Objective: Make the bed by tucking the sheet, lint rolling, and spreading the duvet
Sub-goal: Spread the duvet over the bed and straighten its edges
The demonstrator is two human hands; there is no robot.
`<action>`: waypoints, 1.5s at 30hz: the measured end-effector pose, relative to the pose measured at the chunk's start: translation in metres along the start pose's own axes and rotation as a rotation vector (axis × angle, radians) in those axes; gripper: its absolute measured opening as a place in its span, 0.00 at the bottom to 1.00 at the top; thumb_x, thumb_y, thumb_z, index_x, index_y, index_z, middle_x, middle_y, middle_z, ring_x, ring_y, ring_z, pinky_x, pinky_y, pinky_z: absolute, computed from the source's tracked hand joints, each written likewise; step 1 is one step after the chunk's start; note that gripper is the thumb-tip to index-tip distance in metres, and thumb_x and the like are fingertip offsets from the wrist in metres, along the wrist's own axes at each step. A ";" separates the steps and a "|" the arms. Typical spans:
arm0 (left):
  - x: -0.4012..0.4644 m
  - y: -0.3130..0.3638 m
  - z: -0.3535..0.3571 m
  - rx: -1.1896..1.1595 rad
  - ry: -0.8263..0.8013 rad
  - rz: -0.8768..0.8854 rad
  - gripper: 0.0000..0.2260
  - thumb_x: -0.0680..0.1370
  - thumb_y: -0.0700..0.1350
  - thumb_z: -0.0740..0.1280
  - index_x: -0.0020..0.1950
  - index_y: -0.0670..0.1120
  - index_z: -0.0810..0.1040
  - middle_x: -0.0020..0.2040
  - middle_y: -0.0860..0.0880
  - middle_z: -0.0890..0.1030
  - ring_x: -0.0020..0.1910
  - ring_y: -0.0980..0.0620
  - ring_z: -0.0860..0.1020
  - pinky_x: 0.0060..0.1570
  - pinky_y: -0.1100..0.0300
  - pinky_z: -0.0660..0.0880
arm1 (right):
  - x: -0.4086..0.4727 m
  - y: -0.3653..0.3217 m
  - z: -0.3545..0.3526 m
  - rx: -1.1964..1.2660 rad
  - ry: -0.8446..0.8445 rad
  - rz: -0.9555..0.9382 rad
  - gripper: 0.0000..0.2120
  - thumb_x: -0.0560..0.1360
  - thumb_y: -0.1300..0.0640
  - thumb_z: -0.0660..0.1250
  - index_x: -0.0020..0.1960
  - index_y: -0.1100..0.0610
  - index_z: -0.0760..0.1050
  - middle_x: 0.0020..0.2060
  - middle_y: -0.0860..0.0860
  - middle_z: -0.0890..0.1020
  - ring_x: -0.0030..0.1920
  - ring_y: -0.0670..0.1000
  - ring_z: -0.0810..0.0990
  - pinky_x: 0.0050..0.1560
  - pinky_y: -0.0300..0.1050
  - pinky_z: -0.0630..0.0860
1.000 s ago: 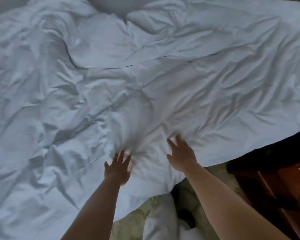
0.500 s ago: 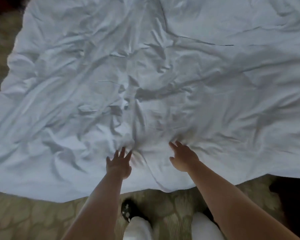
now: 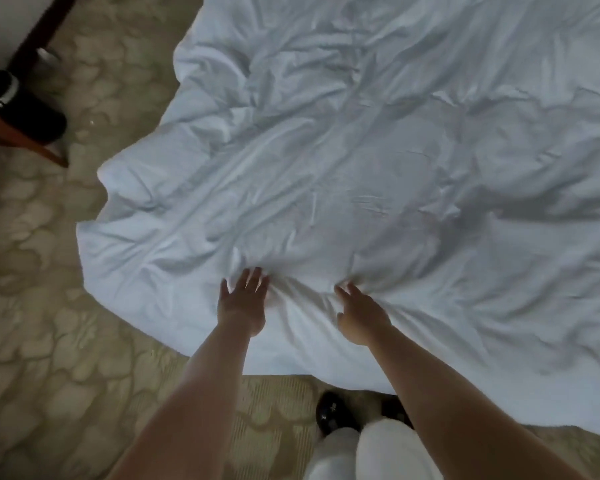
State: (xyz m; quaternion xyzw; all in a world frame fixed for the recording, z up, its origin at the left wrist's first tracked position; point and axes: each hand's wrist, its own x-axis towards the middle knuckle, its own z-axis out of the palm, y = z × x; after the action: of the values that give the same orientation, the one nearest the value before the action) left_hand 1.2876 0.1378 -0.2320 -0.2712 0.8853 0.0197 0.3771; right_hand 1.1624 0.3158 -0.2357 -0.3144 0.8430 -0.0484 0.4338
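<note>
The white duvet (image 3: pixel 378 161) lay spread and heavily wrinkled over the bed, filling the upper right of the view, its near edge draped down toward the patterned carpet (image 3: pixel 49 306) and its left corner hanging in soft folds over the floor. Both hands rested on the duvet close to that near edge, side by side and a little apart, with a bunched ridge of cloth between them.

The left hand (image 3: pixel 243 303) lay palm down with its fingers straight and slightly fanned, the fingertips pressing into the fabric where creases radiated outward. It gripped nothing. The right hand (image 3: pixel 359 315) also lay palm down on the cloth; its fingers reached forward and sank into a puckered fold, so that their tips were partly hidden. Whether they pinched the fabric or merely pushed it could not be told.

Both forearms were bare and stretched forward from the bottom of the view. Below them showed white trouser legs (image 3: pixel 371 452) and a black shoe (image 3: pixel 333 415) on the carpet, just beside the duvet's hanging edge.

At the far left, well apart from the bed, stood a reddish wooden furniture leg (image 3: pixel 21 140) with a dark object (image 3: pixel 32 112) next to it, too blurred to identify.
</note>
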 end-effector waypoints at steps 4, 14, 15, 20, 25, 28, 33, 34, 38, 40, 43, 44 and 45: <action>0.010 -0.065 -0.003 -0.056 -0.014 -0.045 0.32 0.80 0.38 0.51 0.78 0.50 0.37 0.77 0.52 0.34 0.77 0.53 0.37 0.75 0.46 0.40 | 0.027 -0.060 -0.004 -0.030 -0.004 -0.029 0.30 0.78 0.61 0.55 0.77 0.49 0.50 0.77 0.50 0.53 0.72 0.56 0.63 0.69 0.49 0.65; 0.069 -0.232 -0.033 0.027 0.036 0.031 0.33 0.79 0.37 0.53 0.78 0.49 0.38 0.79 0.54 0.41 0.77 0.56 0.45 0.74 0.48 0.44 | 0.117 -0.234 -0.026 0.019 0.052 -0.014 0.32 0.78 0.63 0.54 0.77 0.43 0.49 0.73 0.54 0.56 0.66 0.60 0.71 0.63 0.48 0.68; 0.076 -0.245 -0.036 0.043 0.054 0.101 0.33 0.79 0.36 0.53 0.79 0.49 0.40 0.79 0.54 0.45 0.77 0.56 0.48 0.74 0.50 0.47 | 0.125 -0.248 -0.028 0.027 0.055 -0.012 0.33 0.77 0.63 0.54 0.77 0.43 0.49 0.74 0.54 0.55 0.65 0.60 0.71 0.63 0.48 0.68; 0.102 -0.272 -0.045 -0.230 0.169 0.241 0.25 0.79 0.35 0.53 0.76 0.51 0.62 0.76 0.54 0.61 0.75 0.55 0.59 0.70 0.58 0.58 | 0.152 -0.297 -0.035 0.038 0.038 0.013 0.33 0.77 0.65 0.53 0.77 0.44 0.51 0.75 0.53 0.54 0.66 0.59 0.71 0.63 0.48 0.69; 0.130 -0.299 -0.070 -0.449 0.194 0.164 0.20 0.80 0.39 0.55 0.71 0.50 0.69 0.70 0.51 0.70 0.69 0.50 0.68 0.66 0.57 0.66 | 0.163 -0.324 -0.031 0.093 0.084 0.125 0.31 0.75 0.66 0.54 0.76 0.47 0.56 0.72 0.52 0.60 0.64 0.57 0.72 0.60 0.47 0.71; 0.140 -0.314 -0.074 -0.170 0.244 0.248 0.26 0.81 0.45 0.55 0.78 0.51 0.52 0.77 0.47 0.55 0.74 0.46 0.57 0.68 0.52 0.62 | 0.166 -0.339 -0.021 0.141 0.134 0.216 0.27 0.76 0.63 0.55 0.74 0.49 0.59 0.71 0.52 0.61 0.64 0.57 0.71 0.62 0.48 0.71; 0.151 -0.347 -0.069 0.169 0.150 0.504 0.28 0.83 0.51 0.52 0.78 0.54 0.40 0.78 0.46 0.38 0.77 0.45 0.38 0.72 0.39 0.40 | 0.154 -0.375 0.006 0.229 0.196 0.410 0.28 0.81 0.51 0.55 0.78 0.47 0.48 0.77 0.49 0.48 0.75 0.56 0.55 0.71 0.52 0.60; 0.150 -0.352 -0.069 0.213 0.156 0.548 0.29 0.82 0.51 0.53 0.78 0.54 0.39 0.78 0.46 0.37 0.77 0.45 0.37 0.71 0.37 0.38 | 0.152 -0.384 0.014 0.232 0.200 0.436 0.28 0.81 0.49 0.55 0.78 0.47 0.47 0.78 0.49 0.47 0.76 0.56 0.52 0.72 0.52 0.58; 0.159 -0.364 -0.083 0.469 0.187 0.779 0.35 0.79 0.48 0.61 0.79 0.52 0.42 0.79 0.48 0.38 0.77 0.45 0.39 0.69 0.34 0.35 | 0.146 -0.416 0.036 0.292 0.224 0.485 0.29 0.81 0.49 0.55 0.78 0.47 0.46 0.78 0.48 0.46 0.77 0.53 0.49 0.72 0.51 0.56; 0.161 -0.367 -0.089 0.595 0.224 0.861 0.39 0.77 0.49 0.66 0.79 0.51 0.43 0.79 0.48 0.40 0.77 0.45 0.42 0.69 0.33 0.37 | 0.143 -0.426 0.048 0.335 0.210 0.504 0.30 0.81 0.49 0.55 0.78 0.46 0.44 0.78 0.48 0.45 0.77 0.53 0.48 0.72 0.51 0.57; 0.168 -0.369 -0.098 0.781 0.243 0.925 0.41 0.76 0.55 0.66 0.78 0.53 0.41 0.79 0.48 0.39 0.77 0.44 0.43 0.70 0.32 0.39 | 0.143 -0.436 0.060 0.336 0.213 0.525 0.31 0.80 0.46 0.56 0.78 0.47 0.44 0.78 0.50 0.44 0.77 0.54 0.47 0.73 0.52 0.55; 0.169 -0.369 -0.101 0.827 0.253 0.935 0.41 0.77 0.56 0.65 0.78 0.53 0.40 0.78 0.48 0.39 0.77 0.44 0.42 0.70 0.32 0.39 | 0.143 -0.439 0.064 0.338 0.218 0.534 0.32 0.80 0.45 0.56 0.78 0.47 0.45 0.78 0.51 0.44 0.77 0.54 0.46 0.73 0.52 0.54; 0.170 -0.369 -0.102 0.871 0.263 0.943 0.40 0.77 0.57 0.63 0.78 0.54 0.39 0.78 0.48 0.38 0.77 0.44 0.41 0.70 0.32 0.40 | 0.144 -0.443 0.067 0.347 0.224 0.541 0.33 0.80 0.44 0.57 0.78 0.48 0.45 0.78 0.52 0.44 0.77 0.54 0.46 0.74 0.53 0.52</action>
State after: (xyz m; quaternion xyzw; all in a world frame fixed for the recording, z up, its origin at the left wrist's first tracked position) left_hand 1.3064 -0.2808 -0.2117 0.3237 0.8750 -0.2108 0.2918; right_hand 1.3686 -0.1069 -0.2212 0.0065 0.9176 -0.1084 0.3825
